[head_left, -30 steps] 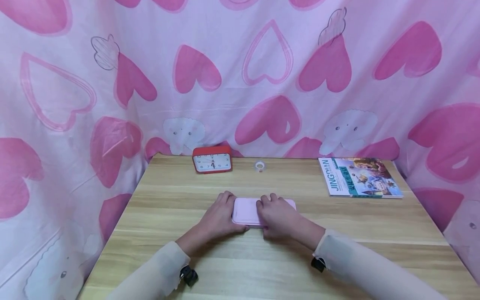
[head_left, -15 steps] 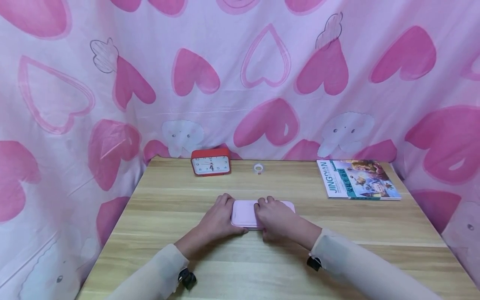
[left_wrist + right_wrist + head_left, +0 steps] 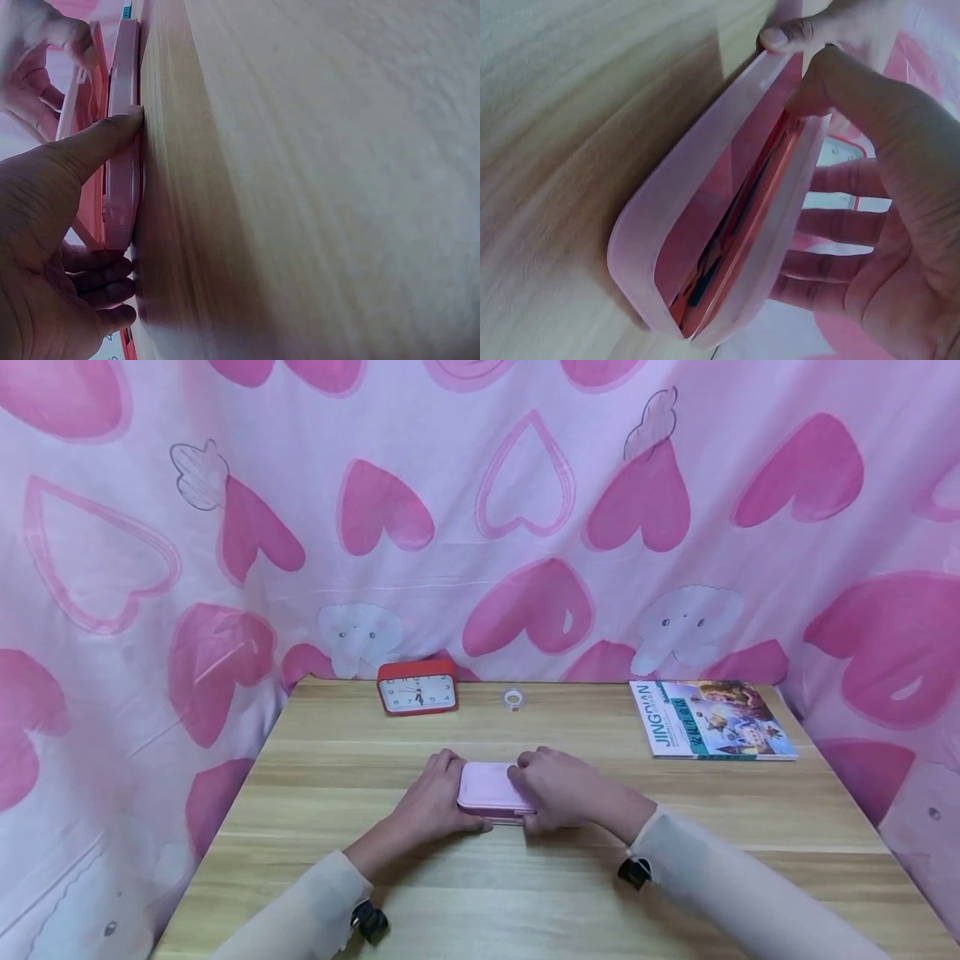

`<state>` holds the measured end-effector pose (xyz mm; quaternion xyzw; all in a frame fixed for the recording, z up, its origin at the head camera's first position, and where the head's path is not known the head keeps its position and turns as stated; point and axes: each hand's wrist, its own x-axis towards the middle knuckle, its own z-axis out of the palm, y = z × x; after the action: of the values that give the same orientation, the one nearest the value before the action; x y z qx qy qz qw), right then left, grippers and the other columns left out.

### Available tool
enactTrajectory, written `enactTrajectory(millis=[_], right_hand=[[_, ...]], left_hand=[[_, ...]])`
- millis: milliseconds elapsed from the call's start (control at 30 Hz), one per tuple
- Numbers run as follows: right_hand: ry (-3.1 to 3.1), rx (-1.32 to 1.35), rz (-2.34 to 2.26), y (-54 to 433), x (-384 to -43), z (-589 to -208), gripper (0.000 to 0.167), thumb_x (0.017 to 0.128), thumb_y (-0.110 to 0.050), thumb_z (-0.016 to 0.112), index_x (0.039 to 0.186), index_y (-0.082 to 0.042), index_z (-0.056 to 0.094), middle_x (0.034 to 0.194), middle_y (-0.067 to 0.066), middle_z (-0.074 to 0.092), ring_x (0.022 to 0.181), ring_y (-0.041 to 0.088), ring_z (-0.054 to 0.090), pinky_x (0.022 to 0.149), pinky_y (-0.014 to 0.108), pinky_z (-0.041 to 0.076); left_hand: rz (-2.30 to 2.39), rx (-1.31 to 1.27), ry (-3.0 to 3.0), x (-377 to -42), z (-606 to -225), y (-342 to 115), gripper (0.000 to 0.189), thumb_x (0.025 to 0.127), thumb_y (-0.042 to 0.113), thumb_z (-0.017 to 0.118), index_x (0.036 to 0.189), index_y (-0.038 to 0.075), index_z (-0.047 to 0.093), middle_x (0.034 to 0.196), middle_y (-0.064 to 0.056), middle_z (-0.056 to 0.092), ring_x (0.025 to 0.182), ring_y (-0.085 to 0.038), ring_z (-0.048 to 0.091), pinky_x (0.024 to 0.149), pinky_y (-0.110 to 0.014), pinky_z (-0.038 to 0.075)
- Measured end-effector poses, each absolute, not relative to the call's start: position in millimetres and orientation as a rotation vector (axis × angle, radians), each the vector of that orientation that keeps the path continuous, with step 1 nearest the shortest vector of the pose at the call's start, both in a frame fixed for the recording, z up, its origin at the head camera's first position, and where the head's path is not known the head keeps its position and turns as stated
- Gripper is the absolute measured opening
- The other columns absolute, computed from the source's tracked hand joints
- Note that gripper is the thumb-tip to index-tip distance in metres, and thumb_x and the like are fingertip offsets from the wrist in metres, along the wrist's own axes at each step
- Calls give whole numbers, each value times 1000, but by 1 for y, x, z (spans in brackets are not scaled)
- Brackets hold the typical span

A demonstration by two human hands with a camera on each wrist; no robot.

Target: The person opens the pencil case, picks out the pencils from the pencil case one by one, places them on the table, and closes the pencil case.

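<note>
A pink pencil case (image 3: 487, 783) lies on the wooden table in front of the person. Its lid (image 3: 761, 277) stands partly raised in the right wrist view, with dark slender items (image 3: 706, 281) visible inside. The left hand (image 3: 427, 799) grips the case's left end, thumb along the near side and fingers at the far side. The right hand (image 3: 567, 792) pinches the lid, thumb at its near edge and fingers spread over its outer face. In the head view this hand covers the right part of the case.
At the back of the wooden table (image 3: 450, 902) stand a red alarm clock (image 3: 417, 692) and a small roll of tape (image 3: 513, 698). A picture book (image 3: 716, 720) lies at the back right. Behind hangs a pink heart-patterned curtain (image 3: 420, 585).
The lid's near edge has risen, and a darker gap now shows along the front of the pencil case. The right hand has shifted slightly right; the left hand keeps its hold.
</note>
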<state>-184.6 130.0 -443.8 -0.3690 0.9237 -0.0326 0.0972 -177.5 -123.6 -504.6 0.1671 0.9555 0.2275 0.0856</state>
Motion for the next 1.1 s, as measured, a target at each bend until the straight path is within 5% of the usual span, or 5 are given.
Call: enactTrajectory(millis=[267, 567, 833, 1100], right_hand=[[2667, -1044, -439, 146, -196, -442, 68, 88, -41, 89, 147, -12, 72, 145, 8, 75, 132, 26, 72, 116, 48, 59], [2581, -1126, -828, 167, -214, -448, 56, 94, -26, 83, 145, -5, 72, 140, 13, 77, 119, 25, 76, 105, 51, 65], [2753, -835, -1044, 174, -220, -444, 57, 100, -31, 83, 153, -16, 67, 137, 11, 77, 122, 30, 76, 107, 57, 64], [2941, -451, -1181, 178, -223, -448, 50, 98, -35, 87, 141, -17, 70, 135, 10, 71, 126, 34, 69, 102, 53, 66]], left_hand=[[731, 513, 2845, -176, -505, -128, 110, 72, 69, 97, 152, 7, 55, 145, -7, 54, 126, -23, 50, 111, -43, 58], [770, 480, 2836, -173, -506, -128, 112, 70, 69, 98, 150, 4, 56, 144, -7, 53, 131, -25, 47, 114, -45, 55], [747, 458, 2835, -172, -508, -127, 111, 73, 75, 92, 155, 9, 55, 146, -4, 53, 132, -23, 46, 116, -44, 55], [738, 435, 2837, -172, -508, -126, 111, 73, 73, 93, 156, 11, 55, 146, -4, 53, 133, -24, 46, 118, -45, 55]])
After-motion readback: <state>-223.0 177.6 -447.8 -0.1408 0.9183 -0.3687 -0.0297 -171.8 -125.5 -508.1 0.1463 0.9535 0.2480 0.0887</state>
